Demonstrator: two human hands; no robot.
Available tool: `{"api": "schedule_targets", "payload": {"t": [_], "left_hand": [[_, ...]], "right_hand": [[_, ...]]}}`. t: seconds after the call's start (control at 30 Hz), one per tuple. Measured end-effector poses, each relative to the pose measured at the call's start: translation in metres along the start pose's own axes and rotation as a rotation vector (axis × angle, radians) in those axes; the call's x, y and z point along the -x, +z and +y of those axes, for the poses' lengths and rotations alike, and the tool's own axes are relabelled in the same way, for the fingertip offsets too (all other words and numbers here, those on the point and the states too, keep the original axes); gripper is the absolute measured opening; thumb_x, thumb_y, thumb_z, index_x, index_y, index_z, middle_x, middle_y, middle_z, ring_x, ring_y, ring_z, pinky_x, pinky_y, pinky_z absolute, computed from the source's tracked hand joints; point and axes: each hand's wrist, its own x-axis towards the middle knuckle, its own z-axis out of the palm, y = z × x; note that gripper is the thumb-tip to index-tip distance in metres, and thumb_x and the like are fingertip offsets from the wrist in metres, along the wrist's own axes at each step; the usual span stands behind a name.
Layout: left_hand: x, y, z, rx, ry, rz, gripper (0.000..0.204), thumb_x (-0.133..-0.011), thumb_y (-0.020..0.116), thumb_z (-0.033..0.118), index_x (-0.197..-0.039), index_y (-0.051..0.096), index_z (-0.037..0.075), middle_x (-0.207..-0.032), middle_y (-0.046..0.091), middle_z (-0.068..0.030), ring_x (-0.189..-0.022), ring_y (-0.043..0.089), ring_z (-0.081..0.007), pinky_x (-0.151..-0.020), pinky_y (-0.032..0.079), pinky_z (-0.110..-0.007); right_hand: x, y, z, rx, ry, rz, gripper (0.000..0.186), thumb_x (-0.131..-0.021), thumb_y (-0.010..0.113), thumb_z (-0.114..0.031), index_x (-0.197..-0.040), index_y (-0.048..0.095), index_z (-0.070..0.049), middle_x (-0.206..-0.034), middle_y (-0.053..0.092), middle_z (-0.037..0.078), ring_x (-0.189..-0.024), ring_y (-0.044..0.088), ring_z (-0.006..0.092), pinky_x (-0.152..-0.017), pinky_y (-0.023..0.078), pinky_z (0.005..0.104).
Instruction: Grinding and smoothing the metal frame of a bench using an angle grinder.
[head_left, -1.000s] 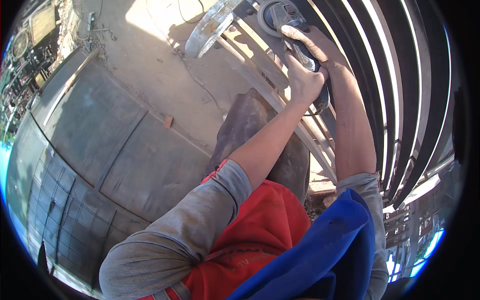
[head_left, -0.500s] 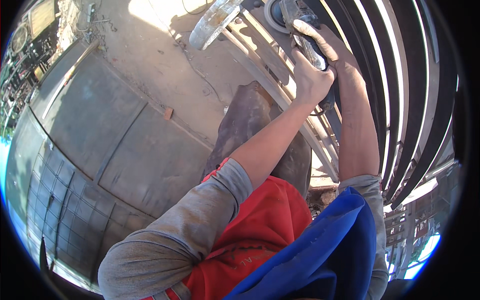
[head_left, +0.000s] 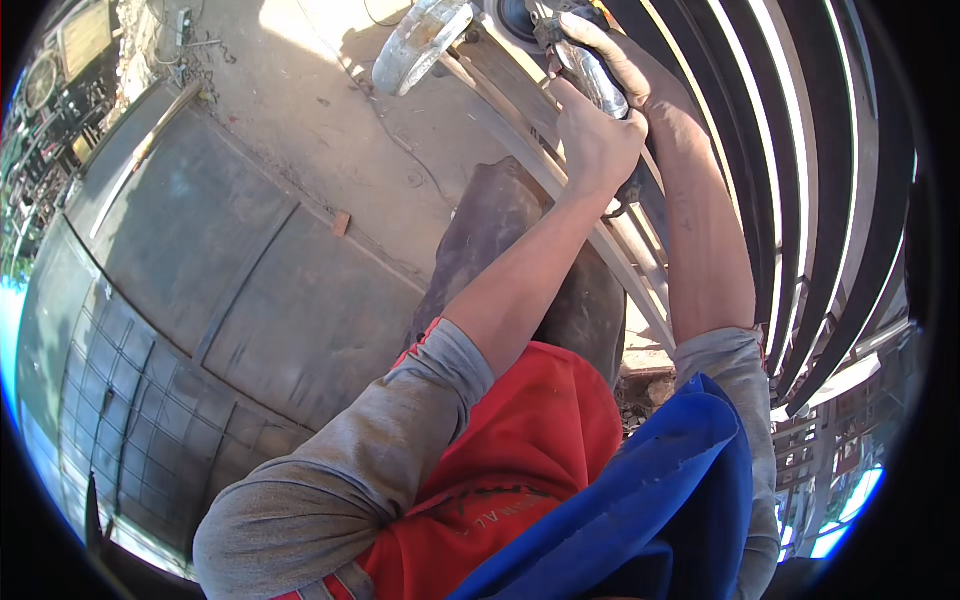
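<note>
Both my hands are closed around an angle grinder (head_left: 592, 80) near the top of the view. My left hand (head_left: 600, 140) wraps the rear of its body, on the near side. My right hand (head_left: 615, 60) grips it from the right, thumb lying along the top. The grinder's round disc (head_left: 516, 18) is at the far end, over the metal rails (head_left: 510, 85). Whether the disc touches the metal cannot be made out. Part of the grinder's body is hidden by my fingers.
Long dark metal bars (head_left: 800, 200) with bright edges run along the right. A pale, scuffed rounded piece (head_left: 424, 45) stands left of the grinder. Large dark metal sheets (head_left: 270, 260) and a small reddish block (head_left: 341, 223) lie to the left. A thin cable (head_left: 400, 148) crosses the ground.
The grinder and both my hands have shifted left and slightly farther away along the rails. My grip stays closed on it.
</note>
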Motion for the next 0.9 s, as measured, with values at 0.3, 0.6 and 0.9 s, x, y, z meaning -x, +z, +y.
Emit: {"api": "schedule_targets", "payload": {"t": [0.3, 0.6, 0.9], "left_hand": [[0.016, -0.030, -0.047, 0.042, 0.091, -0.265, 0.076, -0.073, 0.082, 0.014, -0.134, 0.042, -0.006, -0.111, 0.066, -0.0244, -0.093, 0.072, -0.0375, -0.085, 0.059, -0.044], [-0.013, -0.025, -0.055, 0.216, 0.107, -0.250, 0.083, -0.071, 0.085, 0.014, -0.139, 0.040, -0.004, -0.110, 0.068, -0.0232, -0.090, 0.073, -0.0370, -0.082, 0.061, -0.043], [0.005, -0.024, -0.057, 0.225, 0.051, -0.334, 0.080, -0.071, 0.084, 0.010, -0.137, 0.041, -0.003, -0.114, 0.065, -0.0220, -0.097, 0.071, -0.0316, -0.084, 0.060, -0.039]], "right_hand": [[0.083, 0.034, 0.008, -0.096, 0.120, 0.319, 0.071, -0.085, 0.081, -0.057, -0.122, 0.069, 0.003, -0.104, 0.074, 0.017, -0.091, 0.071, 0.0207, -0.080, 0.057, 0.0335], [0.075, 0.055, -0.035, 0.039, 0.232, 0.302, 0.057, -0.088, 0.082, -0.049, -0.118, 0.071, -0.002, -0.099, 0.073, 0.010, -0.089, 0.069, 0.0156, -0.080, 0.053, 0.0279], [0.089, 0.048, -0.016, 0.117, 0.174, 0.363, 0.069, -0.085, 0.080, -0.060, -0.121, 0.071, -0.001, -0.106, 0.073, 0.014, -0.094, 0.069, 0.0194, -0.085, 0.054, 0.0328]]}}
